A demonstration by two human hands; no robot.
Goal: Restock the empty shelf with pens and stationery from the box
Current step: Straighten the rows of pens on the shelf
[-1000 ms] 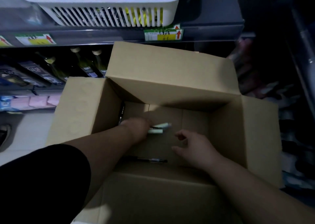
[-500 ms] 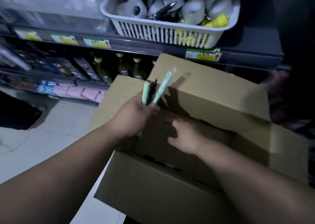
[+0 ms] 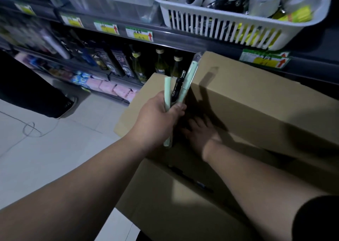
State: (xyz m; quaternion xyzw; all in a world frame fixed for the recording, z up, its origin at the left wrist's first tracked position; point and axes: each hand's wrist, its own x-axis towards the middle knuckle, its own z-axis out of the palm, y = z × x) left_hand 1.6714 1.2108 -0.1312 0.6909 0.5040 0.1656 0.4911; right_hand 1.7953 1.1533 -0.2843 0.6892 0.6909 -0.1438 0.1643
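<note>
Lifted out of the cardboard box since a second ago, your left hand grips three pens, two mint-green and one black, upright below the white basket. Your right hand rests inside the box, fingers loosely spread, holding nothing. A loose black pen lies in the box.

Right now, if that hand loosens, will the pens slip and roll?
Probably they'd slip: the left hand grips three smooth pens in one bunch. Being round, they'd likely roll on the tiled floor. They look stiff and light.
</note>
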